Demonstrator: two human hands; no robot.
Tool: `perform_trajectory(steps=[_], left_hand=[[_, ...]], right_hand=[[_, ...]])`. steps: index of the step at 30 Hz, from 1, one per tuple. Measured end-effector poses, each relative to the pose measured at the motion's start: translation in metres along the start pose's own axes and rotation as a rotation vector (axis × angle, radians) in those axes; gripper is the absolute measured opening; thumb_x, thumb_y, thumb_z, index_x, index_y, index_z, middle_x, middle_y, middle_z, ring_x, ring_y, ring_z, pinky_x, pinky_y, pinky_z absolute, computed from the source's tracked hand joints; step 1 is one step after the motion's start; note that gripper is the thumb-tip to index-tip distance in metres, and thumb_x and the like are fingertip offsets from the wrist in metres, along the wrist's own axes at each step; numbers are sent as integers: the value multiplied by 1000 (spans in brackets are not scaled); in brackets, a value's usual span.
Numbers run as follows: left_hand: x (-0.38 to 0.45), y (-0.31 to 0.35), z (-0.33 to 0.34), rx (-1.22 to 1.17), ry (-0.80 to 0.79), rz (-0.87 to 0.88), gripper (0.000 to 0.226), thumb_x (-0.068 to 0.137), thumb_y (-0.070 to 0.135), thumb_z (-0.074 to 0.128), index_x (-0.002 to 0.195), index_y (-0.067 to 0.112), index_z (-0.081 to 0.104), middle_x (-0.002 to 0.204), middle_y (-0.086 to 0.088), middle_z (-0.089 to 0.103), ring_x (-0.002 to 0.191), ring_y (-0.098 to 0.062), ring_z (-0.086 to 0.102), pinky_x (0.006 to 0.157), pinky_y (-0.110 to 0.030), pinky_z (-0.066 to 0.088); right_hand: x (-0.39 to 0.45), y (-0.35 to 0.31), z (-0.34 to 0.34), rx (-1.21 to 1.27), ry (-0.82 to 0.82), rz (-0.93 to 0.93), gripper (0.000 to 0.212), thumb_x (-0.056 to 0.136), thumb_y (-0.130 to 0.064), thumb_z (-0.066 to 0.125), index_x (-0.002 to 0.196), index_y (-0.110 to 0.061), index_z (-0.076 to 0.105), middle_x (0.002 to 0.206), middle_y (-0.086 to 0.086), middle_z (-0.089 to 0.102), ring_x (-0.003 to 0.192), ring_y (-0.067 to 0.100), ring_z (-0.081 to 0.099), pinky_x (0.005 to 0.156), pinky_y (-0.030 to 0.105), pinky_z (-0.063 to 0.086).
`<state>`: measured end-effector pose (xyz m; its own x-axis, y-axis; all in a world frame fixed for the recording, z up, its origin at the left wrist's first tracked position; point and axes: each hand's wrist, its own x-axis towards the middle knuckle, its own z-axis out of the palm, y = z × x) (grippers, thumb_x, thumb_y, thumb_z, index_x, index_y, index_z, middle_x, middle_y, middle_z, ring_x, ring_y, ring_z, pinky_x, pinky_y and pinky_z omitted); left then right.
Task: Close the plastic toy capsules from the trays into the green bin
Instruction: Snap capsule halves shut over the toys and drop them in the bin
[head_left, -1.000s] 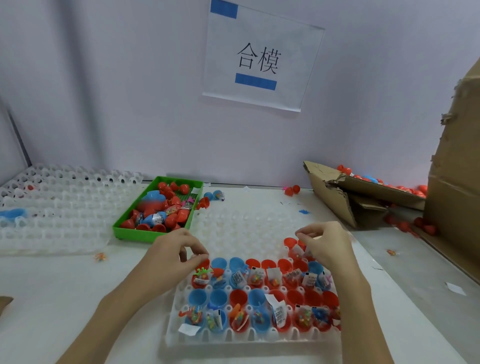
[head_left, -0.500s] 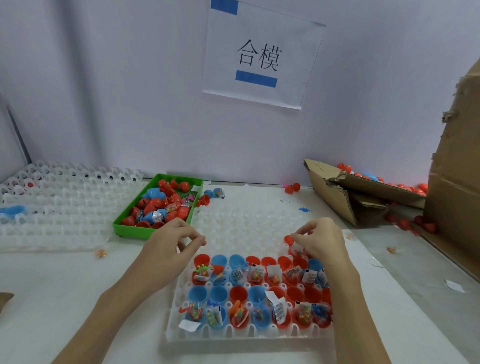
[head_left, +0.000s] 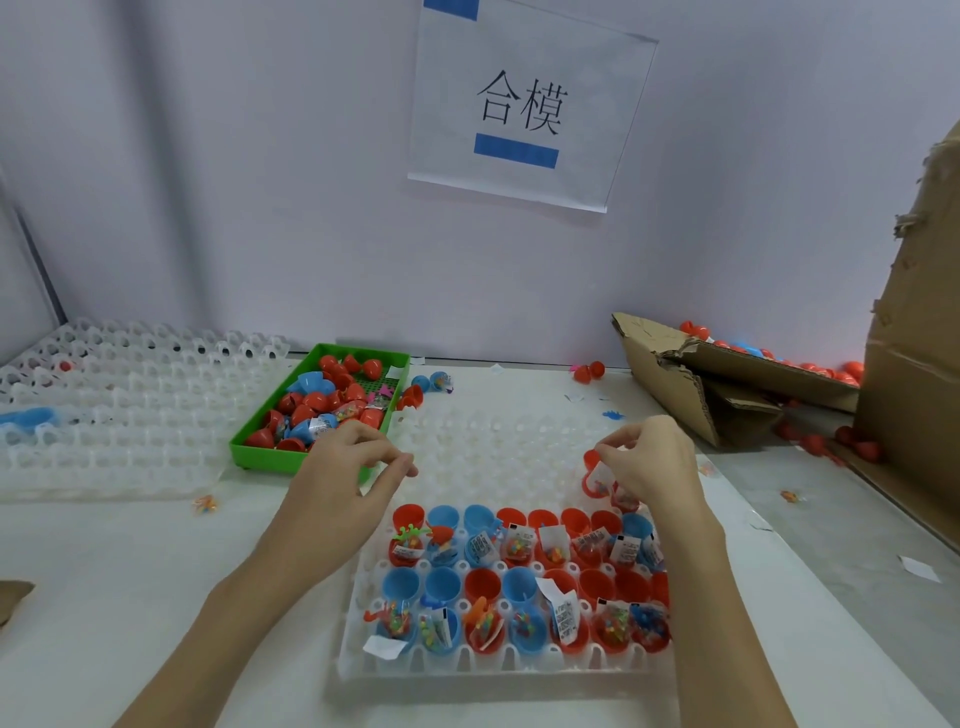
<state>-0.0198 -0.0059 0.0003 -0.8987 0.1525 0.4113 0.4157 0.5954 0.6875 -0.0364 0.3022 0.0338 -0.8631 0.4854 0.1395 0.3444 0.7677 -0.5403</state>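
Right hand (head_left: 649, 462): fingers are curled, and a red plastic capsule half with a clear toy packet inside (head_left: 595, 475) is pinched at its rim, lifted just above the far right of the filled rows. Probably held that way so the packet stays seated while the matching half is pressed on.

Left hand (head_left: 345, 470): thumb and fingertips are drawn together over bare tray cells just beside the green bin; whether something small is pinched cannot be told.

Below the hands, the white moulded plastic tray (head_left: 452, 670) is loaded in paired rows: empty red and blue halves behind, halves with toy packets in front. That pairing is judged to keep each cap next to its filled half, so closing is a single reach.

The shallow green plastic bin (head_left: 249, 452) sits on the bench just beyond the left hand, partly filled with red and blue capsules. It is kept close, likely for a short drop.

Most of the two row pairs remain unclosed, so the task is judged far from done.
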Motion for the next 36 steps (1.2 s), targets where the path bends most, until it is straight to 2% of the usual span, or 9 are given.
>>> perform_trajectory(steps=[3, 5, 8, 11, 14, 18, 24, 30, 36], left_hand=[[-3, 11, 5, -22, 101, 106, 10, 97, 20, 70, 96, 23, 79, 105, 11, 61, 107, -5, 54, 83, -22, 46], [-6, 18, 6, -68, 99, 179, 9, 94, 28, 72, 101, 26, 78, 108, 15, 61, 109, -6, 56, 83, -17, 48], [-11, 28, 11, -148, -40, 248, 29, 89, 50, 70, 114, 35, 73, 121, 19, 58, 121, -9, 56, 91, -15, 48], [-18, 35, 20, -191, -172, 269, 37, 88, 54, 74, 122, 40, 68, 128, 23, 53, 125, -6, 55, 94, -15, 49], [-21, 40, 26, -208, -200, 235, 40, 86, 53, 75, 122, 44, 60, 127, 25, 50, 121, -3, 57, 91, -16, 53], [-19, 43, 27, -253, -116, 146, 22, 91, 27, 78, 110, 26, 68, 118, 14, 56, 108, -1, 64, 86, -19, 58], [-18, 44, 22, -489, -168, -89, 13, 86, 20, 84, 94, 25, 75, 106, 9, 71, 95, -6, 75, 78, -23, 62], [-14, 41, 16, -549, -189, -115, 12, 87, 20, 83, 96, 26, 79, 97, 10, 79, 94, -7, 76, 81, -16, 59], [-10, 36, 8, -540, -154, -105, 14, 88, 23, 82, 92, 37, 79, 93, 10, 80, 93, -5, 75, 79, -12, 57]], right_hand=[[-1, -5, -2, 79, 23, -7, 9, 94, -22, 74, 97, -17, 80, 92, -1, 65, 71, 14, 58, 64, 28, 55], [-8, -11, -1, 165, 0, -52, 9, 94, -21, 74, 97, -16, 80, 91, -4, 66, 73, 9, 57, 63, 23, 50], [-25, -27, 5, 246, -108, -126, 8, 94, -20, 73, 96, -18, 80, 85, -10, 67, 78, 4, 60, 60, 16, 44], [-42, -47, 13, 290, -226, -161, 8, 94, -22, 73, 95, -20, 80, 81, -15, 66, 79, 3, 61, 57, 14, 42], [-56, -60, 19, 317, -300, -186, 9, 94, -21, 72, 94, -21, 81, 79, -14, 67, 77, 4, 63, 55, 12, 42], [-67, -70, 24, 318, -349, -186, 11, 94, -17, 70, 92, -20, 81, 78, -12, 68, 73, 7, 64, 48, 8, 41], [-72, -73, 23, 299, -355, -151, 30, 92, -21, 68, 62, -29, 69, 74, -13, 67, 68, 10, 63, 47, 13, 44], [-78, -74, 19, 419, -346, -123, 25, 95, -23, 66, 72, -18, 74, 83, -1, 72, 73, 16, 65, 47, 12, 46], [-80, -77, 22, 503, -421, -63, 18, 101, -25, 60, 84, -26, 65, 81, -5, 69, 57, 5, 68, 51, 12, 48]])
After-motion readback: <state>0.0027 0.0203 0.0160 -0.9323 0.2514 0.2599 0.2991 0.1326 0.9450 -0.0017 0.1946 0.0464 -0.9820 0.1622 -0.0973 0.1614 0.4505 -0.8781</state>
